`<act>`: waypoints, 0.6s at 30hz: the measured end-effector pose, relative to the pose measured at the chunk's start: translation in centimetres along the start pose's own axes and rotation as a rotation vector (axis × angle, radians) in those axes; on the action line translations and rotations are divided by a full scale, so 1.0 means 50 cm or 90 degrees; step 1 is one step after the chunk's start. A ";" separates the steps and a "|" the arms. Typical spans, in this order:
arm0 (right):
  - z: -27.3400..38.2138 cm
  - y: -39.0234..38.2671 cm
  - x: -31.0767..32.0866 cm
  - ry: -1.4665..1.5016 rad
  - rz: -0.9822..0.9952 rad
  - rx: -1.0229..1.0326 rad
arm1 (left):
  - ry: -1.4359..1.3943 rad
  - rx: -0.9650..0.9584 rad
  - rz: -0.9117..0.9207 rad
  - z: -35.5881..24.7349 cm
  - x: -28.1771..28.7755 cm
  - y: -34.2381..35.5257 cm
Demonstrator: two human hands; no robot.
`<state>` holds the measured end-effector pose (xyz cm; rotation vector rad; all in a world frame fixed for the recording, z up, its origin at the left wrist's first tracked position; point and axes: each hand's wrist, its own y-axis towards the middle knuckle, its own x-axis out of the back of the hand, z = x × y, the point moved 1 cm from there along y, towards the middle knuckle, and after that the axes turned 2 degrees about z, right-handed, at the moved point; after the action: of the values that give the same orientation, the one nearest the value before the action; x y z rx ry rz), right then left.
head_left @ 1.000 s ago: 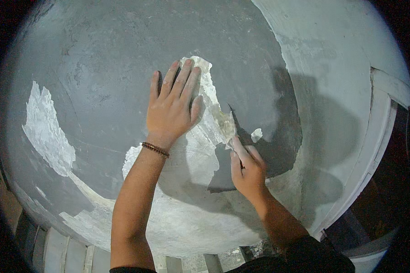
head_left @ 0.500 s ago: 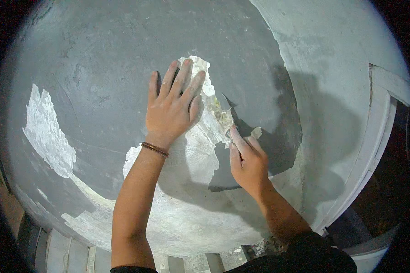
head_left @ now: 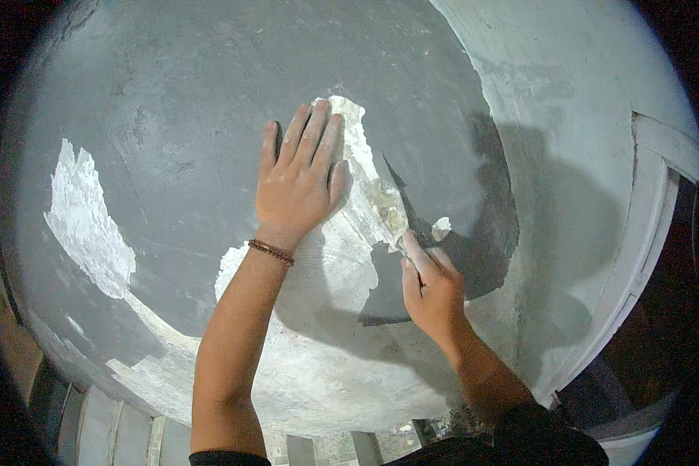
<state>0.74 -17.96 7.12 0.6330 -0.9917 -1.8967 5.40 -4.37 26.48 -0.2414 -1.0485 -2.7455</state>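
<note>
The left hand (head_left: 299, 182) lies flat and unclenched on the grey wall (head_left: 171, 140). The right hand (head_left: 431, 291) grips a scraper (head_left: 384, 206), its blade against the bare white patch (head_left: 326, 264).

A room under renovation: a grey painted wall (head_left: 171, 116) fills the view, its coat stripped away in ragged patches that bare white plaster (head_left: 85, 225) beneath. A pale door frame (head_left: 637, 256) with plain moulding runs down the right side, opening onto darkness. Along the lower edge, light floor tiles (head_left: 109, 435) show, with small bits of debris (head_left: 400, 435) lying at the foot of the wall. The bare, scraped surfaces mark an interior being refinished.
</note>
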 end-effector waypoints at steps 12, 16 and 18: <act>0.004 0.021 -0.003 -0.027 0.018 -0.015 | -0.009 0.004 0.006 0.001 -0.008 0.003; -0.007 0.042 -0.011 -0.039 0.022 0.033 | -0.023 0.016 0.014 0.001 -0.011 0.005; -0.006 0.044 -0.009 -0.037 0.008 0.041 | -0.019 0.017 0.013 0.002 -0.012 0.005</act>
<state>2.20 -18.35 8.79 0.6101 -1.0956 -1.8880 6.07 -4.38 26.58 -0.2884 -1.0832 -2.7163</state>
